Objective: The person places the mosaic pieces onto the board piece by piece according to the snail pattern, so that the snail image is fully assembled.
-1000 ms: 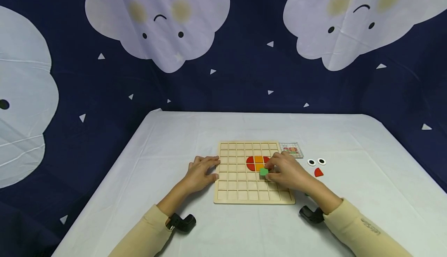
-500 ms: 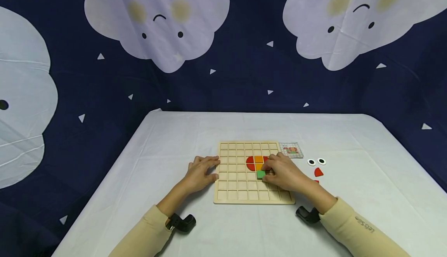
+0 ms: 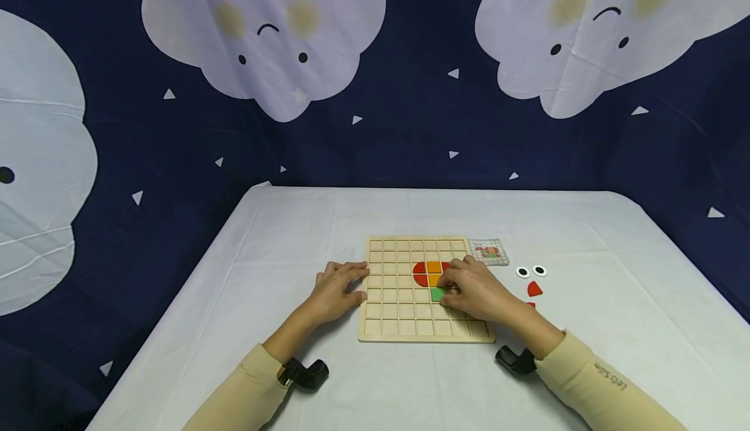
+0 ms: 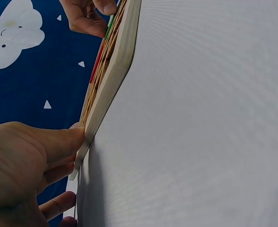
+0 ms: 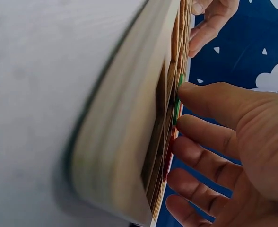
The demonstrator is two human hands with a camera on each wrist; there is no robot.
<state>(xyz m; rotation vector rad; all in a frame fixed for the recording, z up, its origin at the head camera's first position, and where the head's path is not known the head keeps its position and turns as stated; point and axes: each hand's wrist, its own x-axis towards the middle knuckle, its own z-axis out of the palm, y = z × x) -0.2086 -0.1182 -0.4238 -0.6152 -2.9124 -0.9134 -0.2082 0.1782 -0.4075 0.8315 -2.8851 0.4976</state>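
A wooden grid board lies on the white table. The left hand rests at its left edge, thumb and fingers spread and touching the rim. Over the board's middle right, the right hand pinches a green square tile between thumb and index finger. That tile lies flat in a cell just below the orange tiles. Rounded red tiles sit left of the orange ones, and more red shows partly hidden behind the right fingers. In the right wrist view, the thumb tip touches the green tile.
A small picture card with a grid design lies by the board's upper right corner. Right of it are two round eye pieces and a red quarter-round tile. Another red piece shows partly behind the right wrist.
The right hand has moved slightly left and down with the green tile, which went from raised over the board to flat in a cell. The left hand has not moved.
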